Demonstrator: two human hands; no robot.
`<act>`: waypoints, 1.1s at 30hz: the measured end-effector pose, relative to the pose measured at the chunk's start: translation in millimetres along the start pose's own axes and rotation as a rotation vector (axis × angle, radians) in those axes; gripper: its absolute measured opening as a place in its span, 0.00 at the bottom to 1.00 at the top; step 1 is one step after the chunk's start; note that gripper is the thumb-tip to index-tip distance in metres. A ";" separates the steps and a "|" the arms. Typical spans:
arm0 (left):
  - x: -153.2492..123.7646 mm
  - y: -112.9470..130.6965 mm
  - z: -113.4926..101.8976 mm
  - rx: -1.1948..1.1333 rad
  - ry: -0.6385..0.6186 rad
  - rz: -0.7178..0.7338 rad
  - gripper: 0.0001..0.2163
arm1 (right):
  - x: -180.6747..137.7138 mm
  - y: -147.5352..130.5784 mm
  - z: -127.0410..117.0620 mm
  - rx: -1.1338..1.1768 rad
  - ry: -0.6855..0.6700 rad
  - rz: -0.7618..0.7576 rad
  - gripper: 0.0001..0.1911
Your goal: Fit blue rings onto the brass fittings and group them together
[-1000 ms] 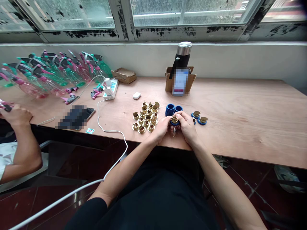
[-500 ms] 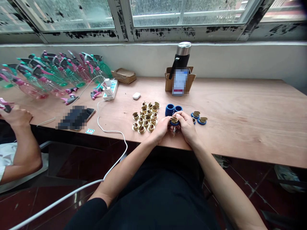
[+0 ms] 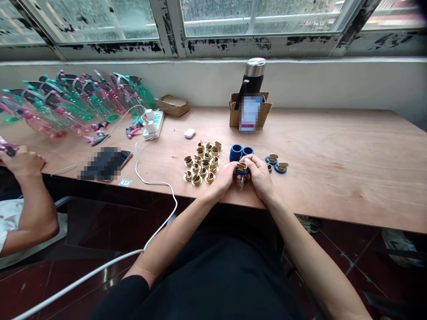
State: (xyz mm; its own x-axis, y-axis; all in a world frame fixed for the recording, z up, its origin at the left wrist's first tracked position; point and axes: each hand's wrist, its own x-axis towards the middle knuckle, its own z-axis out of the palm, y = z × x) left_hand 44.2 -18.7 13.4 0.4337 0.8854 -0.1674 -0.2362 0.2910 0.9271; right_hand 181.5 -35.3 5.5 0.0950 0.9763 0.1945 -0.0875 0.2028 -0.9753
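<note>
Near the front edge of the wooden table (image 3: 333, 151), my left hand (image 3: 225, 178) and my right hand (image 3: 260, 175) are closed together around one small piece, a gold metal part seated in a blue ring (image 3: 242, 167). Left of my hands lies a cluster of several loose gold parts (image 3: 202, 163). Just behind my fingers stands a short stack of blue rings (image 3: 240, 152). To the right lie two finished pieces, gold on blue (image 3: 277, 163).
A black flask (image 3: 252, 78) stands in a cardboard box (image 3: 233, 111) at the back. A power strip (image 3: 153, 123) with a white cable (image 3: 156, 182), a phone (image 3: 105, 162), white earbuds case (image 3: 190, 133) and spray bottles (image 3: 70, 104) lie left. Another person's hand (image 3: 22, 160) works at far left.
</note>
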 end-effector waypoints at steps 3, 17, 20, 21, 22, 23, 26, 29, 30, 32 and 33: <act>0.2 -0.2 0.0 -0.003 -0.003 -0.002 0.14 | -0.1 0.1 0.2 -0.015 -0.001 -0.002 0.14; 5.9 -7.3 -4.8 -0.021 -0.003 0.004 0.11 | -0.3 -0.4 0.4 -0.024 -0.008 0.027 0.15; 5.0 -6.8 -4.4 -0.023 -0.005 0.017 0.11 | -1.0 -0.1 0.6 0.000 -0.020 0.029 0.15; 4.7 -6.5 -4.2 -0.021 -0.008 0.017 0.11 | -1.2 0.0 0.6 0.011 -0.023 0.027 0.14; 4.4 -6.1 -4.1 -0.018 -0.011 0.015 0.11 | -1.1 0.1 0.5 0.022 -0.024 0.024 0.14; 4.1 -5.7 -3.9 -0.013 -0.014 0.011 0.11 | -1.0 0.3 0.4 0.030 -0.025 0.020 0.13; 3.7 -4.7 -3.6 -0.006 -0.024 0.003 0.11 | -0.1 0.7 0.1 0.036 -0.025 0.013 0.13; 4.0 -4.8 -3.6 -0.008 -0.020 0.008 0.11 | 0.3 0.1 0.2 0.014 -0.019 0.018 0.14; 4.2 -5.0 -3.7 -0.012 -0.015 0.009 0.11 | 0.3 -0.4 0.4 0.004 -0.015 0.020 0.14; 4.2 -5.5 -3.8 -0.020 -0.007 0.009 0.11 | 0.0 -1.4 0.7 -0.012 -0.009 0.022 0.15; 4.2 -5.6 -3.8 -0.021 -0.007 0.010 0.11 | -0.2 -1.8 0.9 -0.015 -0.008 0.021 0.15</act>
State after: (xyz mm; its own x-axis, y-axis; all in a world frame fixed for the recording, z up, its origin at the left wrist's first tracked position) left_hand 44.0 -15.3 6.2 0.4371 0.8858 -0.1560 -0.2587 0.2899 0.9214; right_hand 180.7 -35.7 7.3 0.0851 0.9810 0.1745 -0.0751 0.1810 -0.9806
